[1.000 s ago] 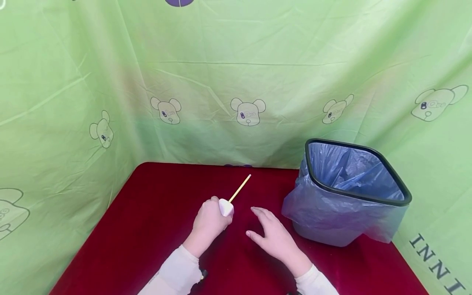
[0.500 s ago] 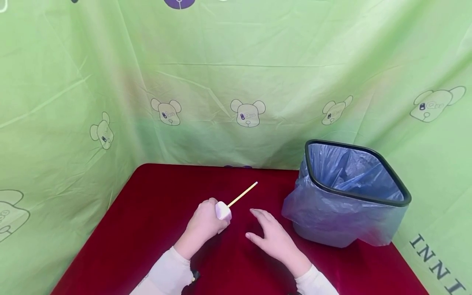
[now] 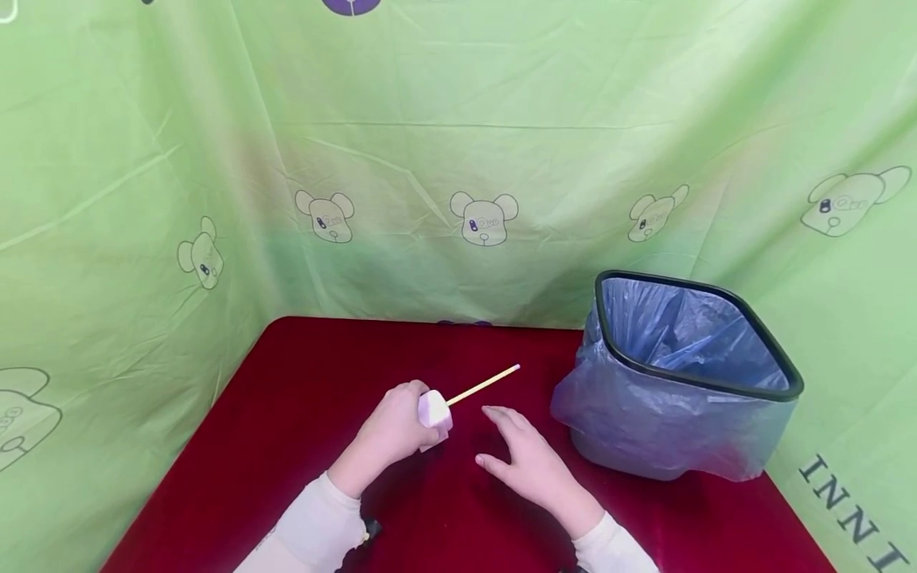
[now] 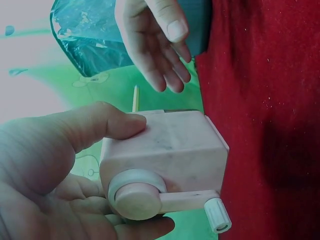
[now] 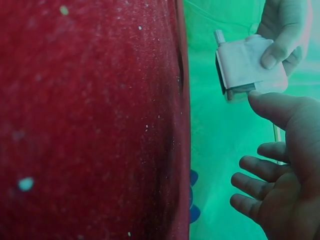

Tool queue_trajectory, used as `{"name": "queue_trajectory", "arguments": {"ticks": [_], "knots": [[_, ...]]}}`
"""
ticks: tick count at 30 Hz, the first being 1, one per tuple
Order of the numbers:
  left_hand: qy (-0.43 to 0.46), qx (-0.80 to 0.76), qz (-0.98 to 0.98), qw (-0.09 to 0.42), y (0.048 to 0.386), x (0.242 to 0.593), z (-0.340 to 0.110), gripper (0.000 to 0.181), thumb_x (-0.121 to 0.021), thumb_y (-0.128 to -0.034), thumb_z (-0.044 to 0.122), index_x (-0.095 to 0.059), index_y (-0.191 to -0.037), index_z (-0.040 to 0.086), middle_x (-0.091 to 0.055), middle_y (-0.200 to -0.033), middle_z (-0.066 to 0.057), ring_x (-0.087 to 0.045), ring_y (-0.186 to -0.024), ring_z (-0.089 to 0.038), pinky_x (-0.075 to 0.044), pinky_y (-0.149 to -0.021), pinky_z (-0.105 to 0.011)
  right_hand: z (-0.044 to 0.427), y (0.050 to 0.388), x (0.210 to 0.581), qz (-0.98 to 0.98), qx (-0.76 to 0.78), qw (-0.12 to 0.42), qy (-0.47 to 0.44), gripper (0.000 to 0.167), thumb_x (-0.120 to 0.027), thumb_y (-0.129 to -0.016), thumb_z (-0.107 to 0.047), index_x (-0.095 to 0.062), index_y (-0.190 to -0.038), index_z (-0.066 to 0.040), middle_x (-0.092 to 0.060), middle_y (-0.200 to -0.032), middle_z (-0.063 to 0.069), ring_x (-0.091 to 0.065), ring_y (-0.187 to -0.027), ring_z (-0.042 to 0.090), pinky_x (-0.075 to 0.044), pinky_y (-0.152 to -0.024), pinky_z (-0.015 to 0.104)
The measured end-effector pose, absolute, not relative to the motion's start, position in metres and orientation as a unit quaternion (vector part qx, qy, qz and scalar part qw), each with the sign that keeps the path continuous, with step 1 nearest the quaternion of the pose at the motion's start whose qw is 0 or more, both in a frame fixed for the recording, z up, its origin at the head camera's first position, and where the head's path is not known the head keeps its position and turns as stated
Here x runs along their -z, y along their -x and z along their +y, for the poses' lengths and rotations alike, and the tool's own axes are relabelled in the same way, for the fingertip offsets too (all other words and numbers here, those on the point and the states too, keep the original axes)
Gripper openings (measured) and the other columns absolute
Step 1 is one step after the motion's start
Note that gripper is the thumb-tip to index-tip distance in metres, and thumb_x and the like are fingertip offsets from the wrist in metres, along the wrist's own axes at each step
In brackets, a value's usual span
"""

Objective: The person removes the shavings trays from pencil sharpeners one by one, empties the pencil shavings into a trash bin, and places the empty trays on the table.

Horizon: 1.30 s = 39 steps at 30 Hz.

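A pale pink hand-crank pencil sharpener (image 3: 434,409) is gripped in my left hand (image 3: 390,423), above the table. In the left wrist view my thumb lies on top of its body (image 4: 165,142), and the crank handle (image 4: 218,215) sticks out at the side facing that camera. A yellow pencil (image 3: 484,385) projects from the sharpener's far side, pointing right and slightly away. My right hand (image 3: 532,458) hovers just to the right, fingers spread loosely and holding nothing. Its thumb and fingers (image 5: 260,170) show apart in the right wrist view.
A bin (image 3: 616,454) with a black rim (image 3: 698,382) and a blue plastic liner (image 3: 666,422) stands at the right on the red-covered table (image 3: 315,366). Green printed curtains (image 3: 401,159) enclose the back and both sides.
My left hand has shifted slightly left and turned, so the pencil swings from pointing mostly away to pointing more to the right. The right hand has hardly moved.
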State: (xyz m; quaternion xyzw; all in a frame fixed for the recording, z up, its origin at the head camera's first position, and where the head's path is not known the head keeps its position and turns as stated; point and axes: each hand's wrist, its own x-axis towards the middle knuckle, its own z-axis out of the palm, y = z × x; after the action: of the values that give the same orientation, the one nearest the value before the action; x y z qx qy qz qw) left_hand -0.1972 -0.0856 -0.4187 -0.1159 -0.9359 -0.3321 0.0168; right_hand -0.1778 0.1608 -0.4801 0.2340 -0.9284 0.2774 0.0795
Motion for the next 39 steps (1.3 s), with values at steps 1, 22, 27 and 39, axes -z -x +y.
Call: {"name": "queue_trajectory", "arguments": {"ticks": [1,22,27,39], "knots": [[0.119,0.333,-0.935,0.015,0.198,0.417,-0.086,0.063,-0.091,-0.0683,0.016,-0.061,-0.121,-0.003,-0.066,-0.099,-0.009,-0.06,-0.079,-0.019,-0.055,-0.068,-0.034,0.161,0.178,0.48,-0.928,-0.277,0.08,-0.235,0.072,-0.081,-0.087,-0.032,-0.052,-0.148,-0.01,-0.055,-0.147,0.005,-0.051,-0.138,0.024,-0.045,-0.111,0.045],[0.182,0.33,-0.926,-0.024,0.201,0.39,-0.09,0.054,-0.087,-0.0707,0.004,-0.065,-0.12,0.0,-0.068,-0.095,-0.004,-0.059,-0.078,-0.017,-0.053,-0.07,-0.033,0.162,0.184,0.477,-0.922,-0.298,0.061,-0.241,0.073,-0.081,-0.087,-0.033,-0.05,-0.15,-0.011,-0.054,-0.148,0.005,-0.05,-0.139,0.024,-0.044,-0.111,0.046],[0.201,0.332,-0.921,-0.032,0.203,0.389,-0.09,0.054,-0.086,-0.0706,0.006,-0.066,-0.12,0.002,-0.067,-0.095,-0.002,-0.06,-0.078,-0.015,-0.053,-0.07,-0.032,0.162,0.185,0.479,-0.919,-0.307,0.058,-0.243,0.075,-0.082,-0.086,-0.033,-0.051,-0.149,-0.011,-0.055,-0.148,0.006,-0.05,-0.139,0.025,-0.044,-0.111,0.047],[0.219,0.338,-0.914,-0.053,0.196,0.388,-0.093,0.057,-0.087,-0.0684,0.006,-0.065,-0.121,0.0,-0.066,-0.094,-0.002,-0.06,-0.075,-0.014,-0.053,-0.066,-0.031,0.155,0.179,0.487,-0.912,-0.329,0.026,-0.245,0.076,-0.08,-0.086,-0.042,-0.052,-0.148,-0.008,-0.055,-0.148,0.007,-0.051,-0.138,0.028,-0.045,-0.11,0.05]]}}
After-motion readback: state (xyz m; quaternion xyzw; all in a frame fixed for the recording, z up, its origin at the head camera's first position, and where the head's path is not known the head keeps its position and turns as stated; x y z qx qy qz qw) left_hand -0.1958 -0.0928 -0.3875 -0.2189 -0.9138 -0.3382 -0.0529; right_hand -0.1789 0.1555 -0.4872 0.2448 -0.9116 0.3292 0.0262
